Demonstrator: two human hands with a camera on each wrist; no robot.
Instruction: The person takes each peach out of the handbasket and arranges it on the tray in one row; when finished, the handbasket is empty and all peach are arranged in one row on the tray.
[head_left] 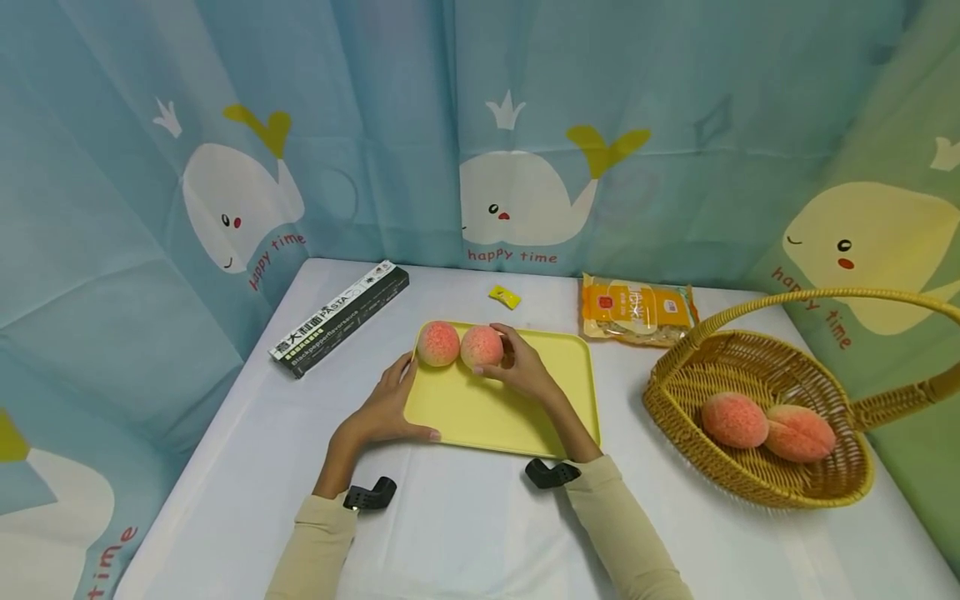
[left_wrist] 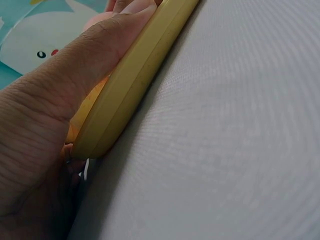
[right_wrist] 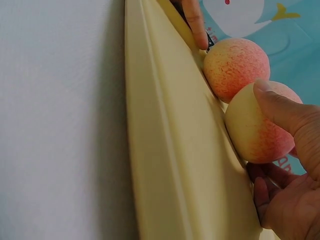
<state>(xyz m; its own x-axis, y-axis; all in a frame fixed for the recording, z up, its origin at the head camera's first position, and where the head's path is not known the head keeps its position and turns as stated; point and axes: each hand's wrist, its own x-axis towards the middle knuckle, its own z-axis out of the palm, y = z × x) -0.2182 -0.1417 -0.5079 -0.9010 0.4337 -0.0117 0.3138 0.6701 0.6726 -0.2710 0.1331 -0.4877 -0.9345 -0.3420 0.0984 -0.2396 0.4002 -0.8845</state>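
A yellow tray (head_left: 480,417) lies on the white table, two pinkish peaches side by side at its back left. My right hand (head_left: 521,369) holds the right-hand peach (head_left: 480,346), thumb on its near side and fingers around its right. In the right wrist view that peach (right_wrist: 255,125) sits low against the tray, touching or almost touching the left-hand peach (right_wrist: 237,67). At the tray's front left corner, my left hand (head_left: 386,407) grips the rim, with fingers along the left side and thumb at the front edge. The left wrist view shows the thumb (left_wrist: 105,47) lying along the rim.
On the right stands a wicker basket (head_left: 675,417) with a tall handle and two more peaches inside. A pasta box (head_left: 341,318) lies at the back left. Behind the tray are a small yellow packet (head_left: 505,297) and an orange food bag (head_left: 637,310). Curtains hang around the table.
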